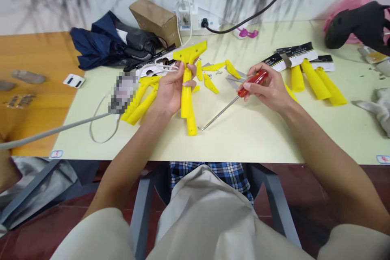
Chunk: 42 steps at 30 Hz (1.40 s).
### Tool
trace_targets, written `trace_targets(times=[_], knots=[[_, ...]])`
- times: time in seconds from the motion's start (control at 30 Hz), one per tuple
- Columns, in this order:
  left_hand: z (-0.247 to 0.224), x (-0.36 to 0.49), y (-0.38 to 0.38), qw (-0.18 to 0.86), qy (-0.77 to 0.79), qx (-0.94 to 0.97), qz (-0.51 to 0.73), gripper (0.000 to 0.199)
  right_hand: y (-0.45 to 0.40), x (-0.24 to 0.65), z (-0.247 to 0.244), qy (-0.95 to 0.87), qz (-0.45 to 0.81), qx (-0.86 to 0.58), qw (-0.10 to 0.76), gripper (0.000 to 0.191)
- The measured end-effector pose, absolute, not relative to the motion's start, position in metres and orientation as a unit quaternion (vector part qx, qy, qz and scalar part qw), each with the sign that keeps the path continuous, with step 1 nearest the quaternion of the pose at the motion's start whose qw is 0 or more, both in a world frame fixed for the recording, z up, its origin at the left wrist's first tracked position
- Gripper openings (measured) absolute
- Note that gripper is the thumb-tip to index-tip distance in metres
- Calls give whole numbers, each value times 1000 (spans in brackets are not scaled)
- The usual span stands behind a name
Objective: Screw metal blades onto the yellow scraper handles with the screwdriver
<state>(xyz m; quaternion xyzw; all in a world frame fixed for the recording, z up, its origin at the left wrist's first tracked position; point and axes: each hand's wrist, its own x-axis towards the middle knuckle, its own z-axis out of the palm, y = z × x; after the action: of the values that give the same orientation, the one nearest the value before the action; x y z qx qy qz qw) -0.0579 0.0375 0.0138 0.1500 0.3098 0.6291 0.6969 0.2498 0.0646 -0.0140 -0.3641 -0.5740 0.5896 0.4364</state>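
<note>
My left hand (174, 90) is wrapped round the handle of a yellow T-shaped scraper (187, 99), its wide head pointing away from me. In my right hand (268, 89) is a screwdriver (255, 83) with a clear red handle. Its shaft slants down to the left, and the tip is beside a tiny screw (199, 128) near the scraper's lower end; whether they touch I cannot tell. Behind my hands lie loose yellow end pieces (210, 83), flat metal blades (233, 82) and small screws (218, 72). More yellow scrapers (138, 107) lie left of my left hand.
Packaged yellow scrapers (317, 81) with black-and-white cards lie at the right. A dark blue umbrella (94, 42), a cardboard box (155, 20) and a power strip (198, 20) are along the wall. A grey cable (55, 131) crosses at the left, and a black cord (258, 14) hangs overhead.
</note>
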Motion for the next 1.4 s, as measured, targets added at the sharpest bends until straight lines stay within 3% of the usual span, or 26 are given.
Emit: trace_targets(times=[0.2, 0.33, 0.67, 0.8, 1.4], knots=[[10, -54, 38, 716, 298, 139, 616, 18, 64, 248, -19, -583, 575, -370, 439, 49], [6, -52, 39, 719, 300, 137, 611, 20, 64, 250, -5, -584, 556, -373, 460, 53], [-4, -41, 35, 781, 282, 177, 528, 36, 68, 236, 150, -714, 335, -350, 506, 51], [-7, -35, 30, 794, 276, 189, 508, 37, 71, 215, 187, -740, 271, -323, 524, 48], [-7, -37, 28, 781, 322, 169, 507, 33, 96, 214, 178, -762, 238, -364, 479, 41]])
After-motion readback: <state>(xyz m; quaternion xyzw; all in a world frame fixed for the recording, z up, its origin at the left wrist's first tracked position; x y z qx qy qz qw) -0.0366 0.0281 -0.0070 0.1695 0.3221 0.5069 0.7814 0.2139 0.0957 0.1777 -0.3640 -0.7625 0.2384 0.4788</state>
